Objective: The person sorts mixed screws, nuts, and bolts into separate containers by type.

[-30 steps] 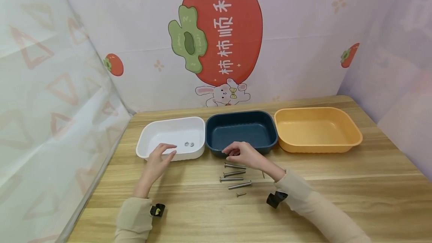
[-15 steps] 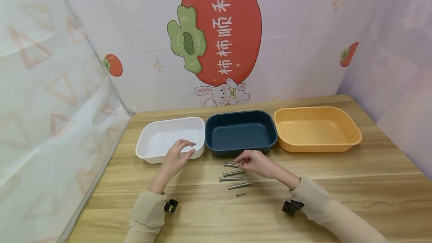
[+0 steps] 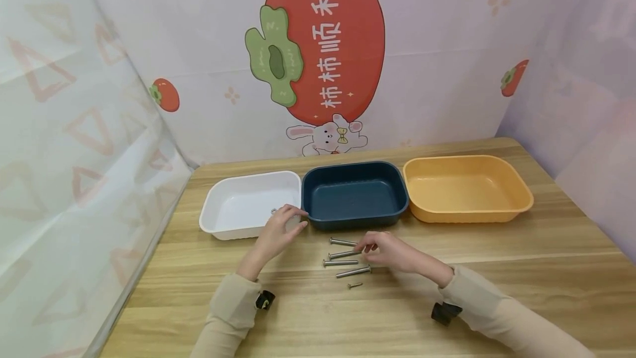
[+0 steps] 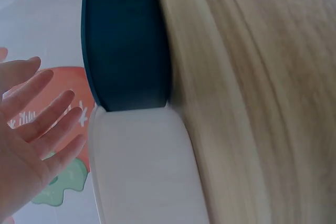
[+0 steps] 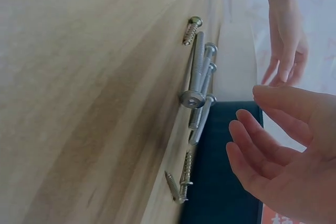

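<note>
My left hand [image 3: 277, 235] hovers at the front right corner of the white tray [image 3: 223, 232], fingertips reaching toward the navy tray's edge. Its fingers are spread and hold nothing in the left wrist view. Over the right ends of several long steel bolts [image 3: 340, 263] is my right hand [image 3: 390, 252], its fingers loosely bent with nothing between them in the right wrist view. A short screw [image 3: 355, 285] lies in front of the bolts. Two more small screws [image 5: 181, 182] show beside the bolts in the right wrist view; my right hand hides them from the head camera.
The navy tray [image 3: 355, 222] stands between the white tray and a yellow tray [image 3: 467, 217] along the back of the wooden table [image 3: 318, 325]. A small metal nut [image 3: 273, 211] shows inside the white tray, partly behind my left hand. A printed cloth [image 3: 422, 43] hangs behind.
My left hand has moved right, from over the white tray to its right corner. My right hand has come back toward me and right, from the navy tray's front edge to the bolts.
</note>
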### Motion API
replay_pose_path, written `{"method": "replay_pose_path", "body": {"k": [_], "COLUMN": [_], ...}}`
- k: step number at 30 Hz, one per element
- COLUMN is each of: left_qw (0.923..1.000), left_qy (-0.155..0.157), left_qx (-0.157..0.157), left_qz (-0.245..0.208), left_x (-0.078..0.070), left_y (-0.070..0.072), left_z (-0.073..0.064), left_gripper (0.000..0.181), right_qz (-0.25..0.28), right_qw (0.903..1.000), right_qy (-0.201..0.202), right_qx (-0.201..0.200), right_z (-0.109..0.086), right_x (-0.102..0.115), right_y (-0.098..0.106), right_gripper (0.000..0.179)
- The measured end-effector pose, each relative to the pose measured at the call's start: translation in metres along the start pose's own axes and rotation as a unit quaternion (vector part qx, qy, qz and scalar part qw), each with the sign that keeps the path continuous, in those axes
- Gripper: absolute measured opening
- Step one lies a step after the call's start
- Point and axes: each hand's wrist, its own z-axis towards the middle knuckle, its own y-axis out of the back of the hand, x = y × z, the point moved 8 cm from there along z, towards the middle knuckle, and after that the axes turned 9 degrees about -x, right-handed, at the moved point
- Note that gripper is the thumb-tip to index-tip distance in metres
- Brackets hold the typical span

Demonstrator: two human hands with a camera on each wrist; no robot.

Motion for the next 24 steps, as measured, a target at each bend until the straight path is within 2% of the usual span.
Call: {"method": "replay_pose_path", "body": {"k": [6,14,20,24], "left_qw": [0.9993,0.9984,0.9978,0.9973], "left_qy": [-0.004,-0.027,-0.032,-0.022], "left_qx": [0.037,0.046,0.052,0.066], "left_qz": [0.007,0.017,0.023,0.025], "left_x": [-0.007,-0.014,-0.013,-0.010], "left_y": [-0.012,-0.022,-0.028,-0.034], "left_z": [0.001,0.005,0.006,0.007], "left_gripper": [0.021,0.021,0.023,0.023], "right_qz": [-0.014,-0.033,-0.029,-0.022], "right_qw": [0.9998,0.9990,0.9992,0.9995], "right_qy": [0.000,0.015,0.016,0.014], "right_qx": [0.017,0.026,0.024,0.019], "right_z": [-0.007,-0.011,-0.013,-0.014], "right_x": [-0.002,-0.006,-0.008,-0.010], "right_y": [-0.006,-0.013,-0.014,-0.016], "right_gripper": [0.018,0.017,0.017,0.017]}}
